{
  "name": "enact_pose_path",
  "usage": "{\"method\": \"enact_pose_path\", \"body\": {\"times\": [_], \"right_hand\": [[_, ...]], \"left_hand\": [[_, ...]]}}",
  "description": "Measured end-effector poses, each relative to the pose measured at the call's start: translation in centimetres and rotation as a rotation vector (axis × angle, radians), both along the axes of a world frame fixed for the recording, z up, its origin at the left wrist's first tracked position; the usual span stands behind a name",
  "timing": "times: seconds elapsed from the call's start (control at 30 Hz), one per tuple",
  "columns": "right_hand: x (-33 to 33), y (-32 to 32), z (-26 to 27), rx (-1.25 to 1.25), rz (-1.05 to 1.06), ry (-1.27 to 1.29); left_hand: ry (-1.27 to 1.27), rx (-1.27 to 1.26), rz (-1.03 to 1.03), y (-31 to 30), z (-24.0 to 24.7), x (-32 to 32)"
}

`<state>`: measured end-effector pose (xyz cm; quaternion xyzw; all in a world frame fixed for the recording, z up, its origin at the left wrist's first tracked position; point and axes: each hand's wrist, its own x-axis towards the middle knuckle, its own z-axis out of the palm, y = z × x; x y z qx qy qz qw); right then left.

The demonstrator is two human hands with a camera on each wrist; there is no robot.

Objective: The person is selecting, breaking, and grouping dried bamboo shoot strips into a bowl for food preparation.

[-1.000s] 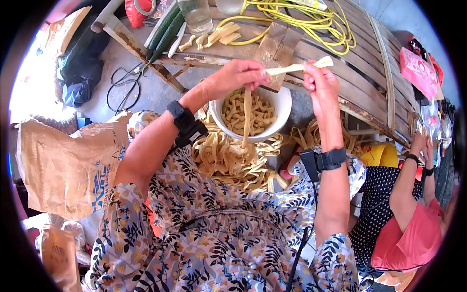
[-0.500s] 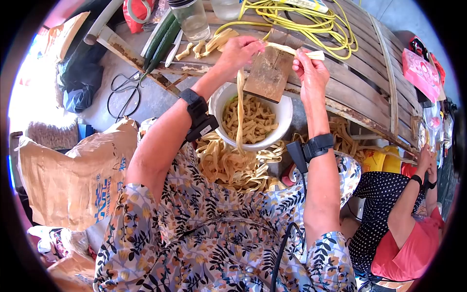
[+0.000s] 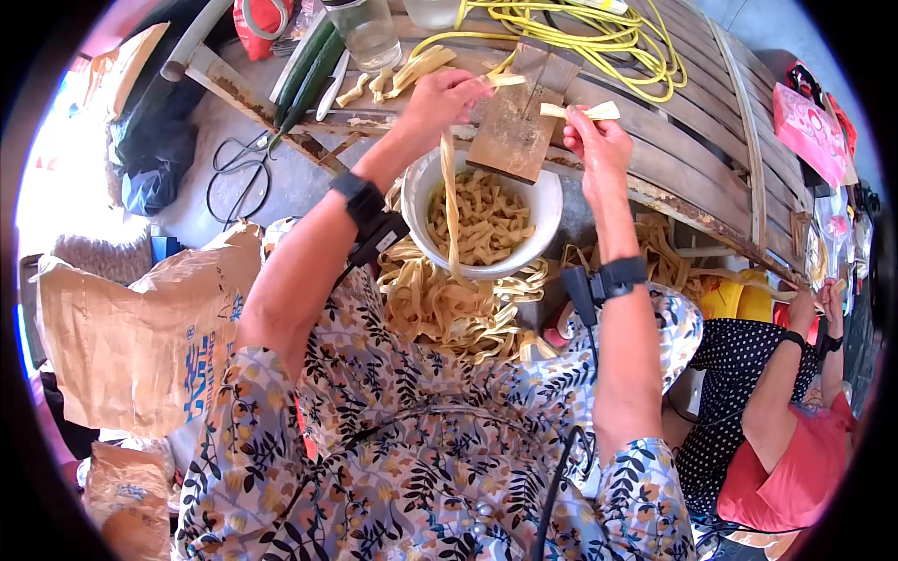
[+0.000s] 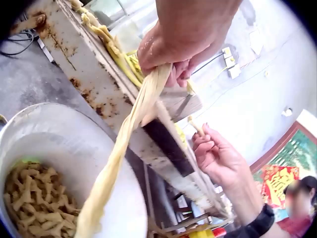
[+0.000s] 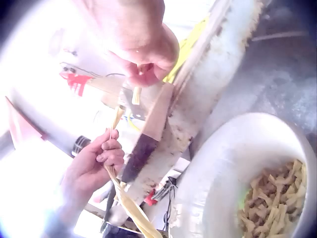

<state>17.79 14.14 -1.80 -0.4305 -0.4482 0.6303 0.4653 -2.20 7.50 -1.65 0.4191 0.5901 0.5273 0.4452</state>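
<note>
The left hand grips a long pale yellow strip; its short end sticks out past the fingers and the rest hangs down over the white bucket. Between thumb and fingers the right hand pinches a short knotted piece, separate from the strip. A wooden block lies on the bench edge between the hands. Many short knotted pieces fill the lower part of the bucket. In the left wrist view the strip runs down from the left hand.
Loose strips lie heaped below the bucket. On the slatted bench are coiled yellow cord, a glass jar, cucumbers, a knife and several knotted pieces. Another person sits at the right.
The strip between the hands has come apart, leaving a short knotted piece in the right hand. The left hand has moved left and away from the right hand with the long strip.
</note>
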Motion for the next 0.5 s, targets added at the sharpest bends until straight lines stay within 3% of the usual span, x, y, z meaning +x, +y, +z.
{"method": "enact_pose_path", "body": {"times": [0.1,0.23,0.27,0.4,0.5], "right_hand": [[1.5,-2.5,2.6,0.022,0.207,-0.151],[2.6,-5.1,2.5,0.429,0.498,-0.493],[3.1,-5.7,3.0,0.665,0.425,-0.646],[2.9,-6.2,3.7,0.486,0.222,-0.332],[3.2,-5.7,3.4,0.268,0.388,-0.230]], "left_hand": [[-0.158,0.027,-0.217,-3.2,2.2,0.7],[-0.125,0.083,-0.304,-4.7,2.1,1.5],[-0.101,0.086,-0.301,-4.8,1.9,1.7],[0.065,0.090,-0.366,-5.4,1.8,3.6],[0.030,0.066,-0.447,-6.1,2.2,5.0]]}}
